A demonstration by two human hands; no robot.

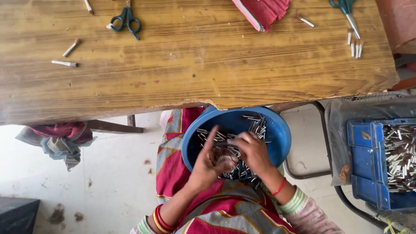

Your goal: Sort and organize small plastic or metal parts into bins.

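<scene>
A round blue bowl (277,130) rests on my lap below the table edge, holding several thin silver sticks (255,123). Both hands are inside it. My left hand (208,162) cups a bunch of the sticks, its index finger raised. My right hand (255,154) lies against the left one with its fingers curled over the same bunch. Coloured bangles ring my left wrist and a red thread circles the right one.
A worn wooden table (195,65) fills the upper view, carrying two green-handled scissors (126,19) (346,13), loose sticks (354,45) and a red cloth (262,11). A blue crate (368,173) of silver sticks stands at right. Crumpled cloth (60,138) lies on the floor at left.
</scene>
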